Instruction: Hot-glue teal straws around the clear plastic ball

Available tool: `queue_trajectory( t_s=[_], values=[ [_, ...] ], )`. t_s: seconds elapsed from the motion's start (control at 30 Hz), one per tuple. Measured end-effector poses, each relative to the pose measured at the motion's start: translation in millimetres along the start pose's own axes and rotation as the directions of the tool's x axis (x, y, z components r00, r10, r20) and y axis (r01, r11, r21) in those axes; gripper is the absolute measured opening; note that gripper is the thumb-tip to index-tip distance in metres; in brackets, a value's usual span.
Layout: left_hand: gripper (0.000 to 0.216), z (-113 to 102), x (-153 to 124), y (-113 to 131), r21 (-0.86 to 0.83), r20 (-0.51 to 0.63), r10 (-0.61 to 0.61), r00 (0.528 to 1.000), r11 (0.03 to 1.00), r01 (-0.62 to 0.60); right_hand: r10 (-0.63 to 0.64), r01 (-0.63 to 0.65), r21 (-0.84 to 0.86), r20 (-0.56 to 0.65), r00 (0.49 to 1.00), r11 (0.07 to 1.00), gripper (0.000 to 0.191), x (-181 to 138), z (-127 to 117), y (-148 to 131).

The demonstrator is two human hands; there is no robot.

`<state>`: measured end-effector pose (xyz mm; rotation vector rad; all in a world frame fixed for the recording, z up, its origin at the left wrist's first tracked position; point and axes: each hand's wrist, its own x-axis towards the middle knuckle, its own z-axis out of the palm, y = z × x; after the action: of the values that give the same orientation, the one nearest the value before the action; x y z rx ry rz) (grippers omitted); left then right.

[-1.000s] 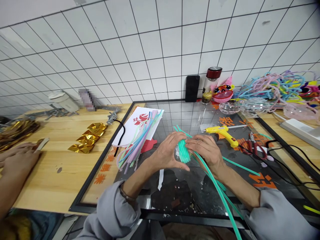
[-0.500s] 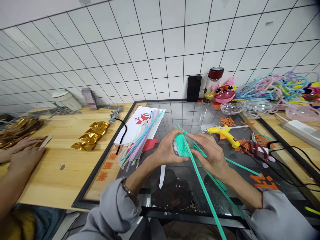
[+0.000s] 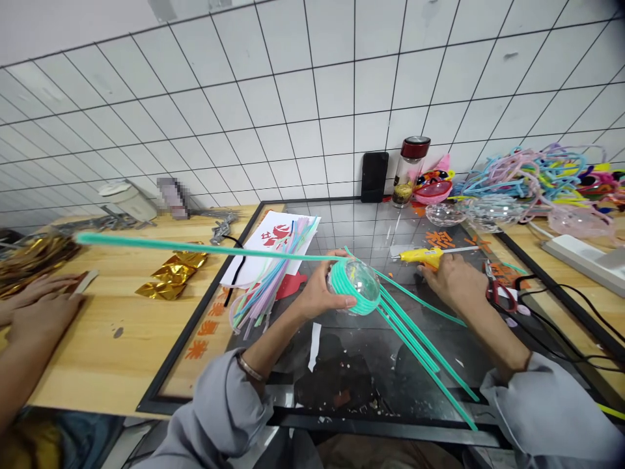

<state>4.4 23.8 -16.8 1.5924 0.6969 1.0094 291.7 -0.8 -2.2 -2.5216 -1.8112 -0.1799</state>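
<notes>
My left hand [image 3: 322,286] is closed around a clear plastic ball [image 3: 364,277], its thumb across the front. Rows of green pipe cleaner [image 3: 344,286] wrap the ball's left and lower side. From the top of the wrapping, one long loose strand [image 3: 195,247] sticks out far to the left. My right hand [image 3: 456,283] has its fingers closed over the handle of a yellow glue gun [image 3: 420,256], which lies on the glass with its nozzle pointing left. Several loose green pipe cleaners [image 3: 415,345] lie on the glass between my hands.
Pastel pipe cleaners [image 3: 273,273] lie on white paper [image 3: 254,260]. Red-handled pliers [image 3: 500,293] and black cables [image 3: 551,339] are right of my right hand. A bottle [image 3: 410,172] and phone [image 3: 374,177] stand by the wall. Another person's hands [image 3: 43,312] work at far left, near gold foil [image 3: 173,273].
My right hand has left the ball and moved right onto the glue gun. The loose green strand, which hung down toward me, now points left. My left hand still holds the ball.
</notes>
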Motion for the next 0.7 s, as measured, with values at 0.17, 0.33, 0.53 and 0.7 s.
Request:
queue_trajectory(
  t_s=[0.17,0.33,0.53,0.7],
  values=[
    [0.091,3,-1,5,0.031,0.032,-0.017,0.999,0.999,0.016,0.020,-0.021,0.016,0.065,0.998,1.000,0.052,7,5,4],
    [0.091,5,-1,6,0.024,0.068,-0.040,0.997,0.999,0.038,0.098,-0.112,0.116,0.123,0.988,0.987,0.055,16,7,9],
    [0.090,5,-3,6,0.067,0.097,-0.016,0.995,0.998,0.010,0.138,-0.152,0.310,0.067,0.988,0.938,0.057,15,-7,11],
    [0.088,3,-3,2,0.068,0.120,0.022,0.993,0.997,-0.030,0.129,-0.076,0.791,-0.004,0.992,0.608,0.051,-1,-22,4]
  ],
)
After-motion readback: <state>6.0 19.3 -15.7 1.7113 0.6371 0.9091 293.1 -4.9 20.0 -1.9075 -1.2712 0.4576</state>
